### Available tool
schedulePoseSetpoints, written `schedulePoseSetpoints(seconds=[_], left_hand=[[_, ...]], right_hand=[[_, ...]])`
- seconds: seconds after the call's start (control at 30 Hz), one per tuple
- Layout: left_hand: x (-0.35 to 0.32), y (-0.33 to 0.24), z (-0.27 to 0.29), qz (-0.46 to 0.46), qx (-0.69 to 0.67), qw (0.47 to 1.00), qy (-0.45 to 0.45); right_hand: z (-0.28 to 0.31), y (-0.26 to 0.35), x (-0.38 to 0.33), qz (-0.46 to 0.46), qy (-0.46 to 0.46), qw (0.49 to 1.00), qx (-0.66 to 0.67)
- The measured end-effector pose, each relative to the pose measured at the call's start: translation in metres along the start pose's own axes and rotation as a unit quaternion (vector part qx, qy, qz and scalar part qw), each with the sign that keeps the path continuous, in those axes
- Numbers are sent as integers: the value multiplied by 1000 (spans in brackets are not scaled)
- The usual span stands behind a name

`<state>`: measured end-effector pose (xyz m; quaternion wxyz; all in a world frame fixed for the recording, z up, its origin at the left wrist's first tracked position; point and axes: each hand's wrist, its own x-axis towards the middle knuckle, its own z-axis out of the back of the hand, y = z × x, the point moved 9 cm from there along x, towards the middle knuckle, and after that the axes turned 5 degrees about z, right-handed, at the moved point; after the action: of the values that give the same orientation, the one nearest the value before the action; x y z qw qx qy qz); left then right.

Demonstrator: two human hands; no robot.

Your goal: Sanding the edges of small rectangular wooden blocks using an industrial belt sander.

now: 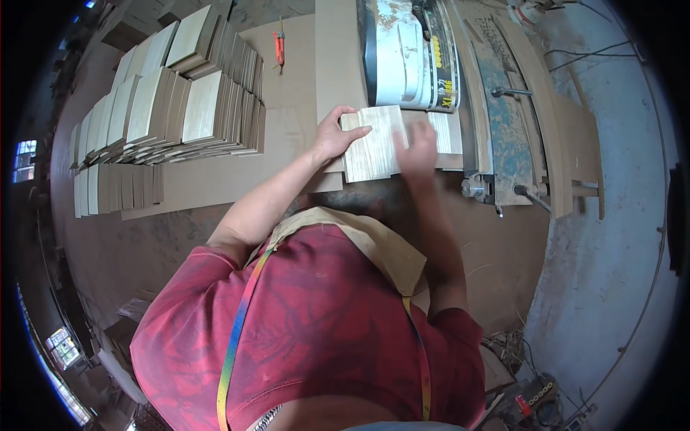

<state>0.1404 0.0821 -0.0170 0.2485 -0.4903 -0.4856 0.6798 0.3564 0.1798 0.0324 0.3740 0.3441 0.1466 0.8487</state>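
Note:
My left hand [334,135] grips a small stack of pale wooden boards [374,151] by its left side, the thumb lying over the top face. At the right edge of these boards is my right hand [419,147], smeared by motion, so its fingers and grip cannot be made out. Just beyond the boards stands a white-and-black machine [399,54] with worn paint. Another pale board [445,133] shows by the machine's near right corner, to the right of my right hand.
Tall stacks of similar boards [205,108] fill the left side of the cardboard-covered table [287,108]. A red-handled tool [279,49] lies between them and the machine. On the right runs a blue, scuffed metal bench [507,93] with clamp handles [510,92], near a pale wall [618,179].

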Motion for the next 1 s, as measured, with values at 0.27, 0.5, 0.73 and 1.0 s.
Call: schedulePoseSetpoints(seconds=[0.27, 0.5, 0.73, 1.0], left_hand=[[-10, -16, -9, -67, 145, 986, -47], [3, 1, -2, -13, 54, 998, 13], [-9, 5, -15, 30, 1, 997, 76], [-14, -1, -8, 26, -14, 997, 73]], right_hand=[[29, 53, -41, -23, 29, 999, -6], [33, 47, -44, -59, 18, 984, 165], [97, -17, -95, -94, 30, 995, -12], [90, -36, -100, -81, 46, 990, -109]])
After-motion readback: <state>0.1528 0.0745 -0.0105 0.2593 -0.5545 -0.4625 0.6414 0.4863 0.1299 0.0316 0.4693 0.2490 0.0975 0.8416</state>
